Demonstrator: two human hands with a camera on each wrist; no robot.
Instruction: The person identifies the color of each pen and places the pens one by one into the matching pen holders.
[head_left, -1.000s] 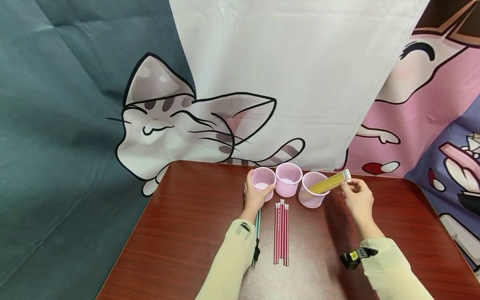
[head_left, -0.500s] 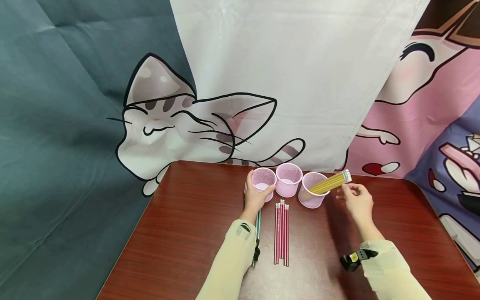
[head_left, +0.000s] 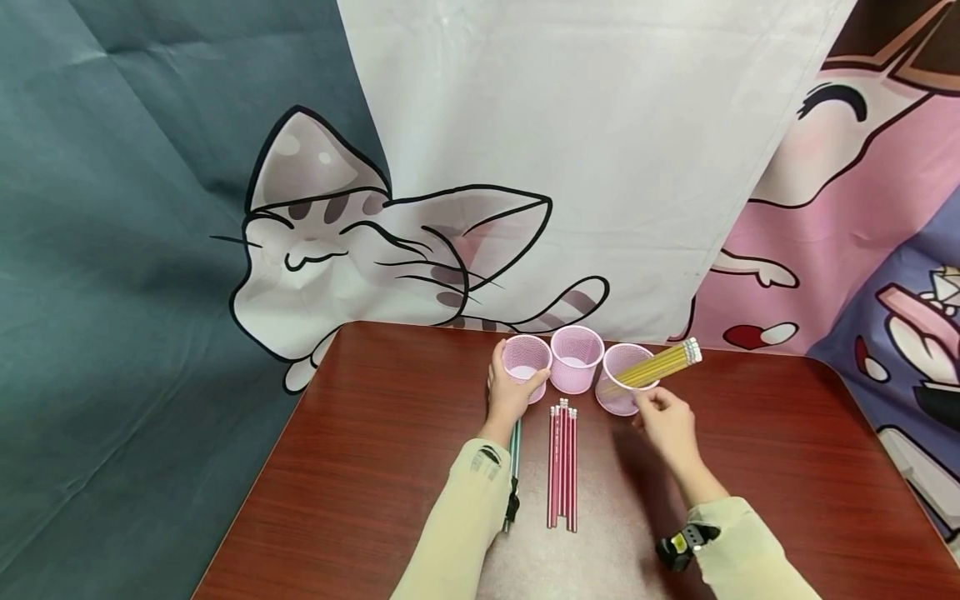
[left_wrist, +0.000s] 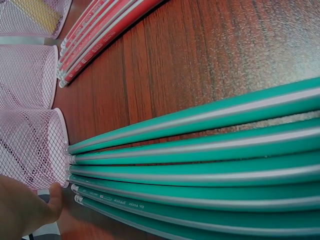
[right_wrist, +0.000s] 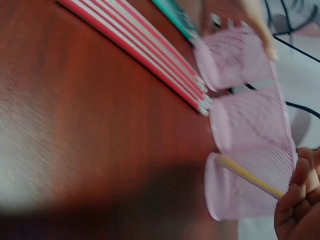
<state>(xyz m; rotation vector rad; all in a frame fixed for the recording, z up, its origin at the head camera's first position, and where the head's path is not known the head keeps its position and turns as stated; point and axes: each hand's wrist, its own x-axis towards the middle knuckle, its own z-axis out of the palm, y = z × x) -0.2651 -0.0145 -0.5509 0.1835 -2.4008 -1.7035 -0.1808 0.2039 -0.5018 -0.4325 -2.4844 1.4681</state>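
My left hand [head_left: 510,396] grips the left pink mesh pencil cup [head_left: 534,352], its thumb at the near side of the rim. A matching cup [head_left: 574,380] stands in the middle. The right cup [head_left: 618,403] holds a bundle of yellow pencils [head_left: 660,367], leaning right with their white eraser ends out. Just below that cup's rim is my right hand [head_left: 671,427], fingers loosely bent; it holds no pencil that I can see. In the right wrist view the right hand [right_wrist: 301,197] appears beside the yellow pencil [right_wrist: 252,179], and contact is unclear.
Red pencils [head_left: 562,467] lie side by side in front of the middle cup. Several green pencils [left_wrist: 200,172] lie in front of the left cup, partly under my left forearm in the head view. Behind the brown table [head_left: 375,417] hangs a cartoon-printed cloth [head_left: 585,150].
My right hand has come off the eraser ends of the yellow pencils and moved left and nearer, towards the right cup's side. The pencils stay leaning in it. My left hand has stayed still.
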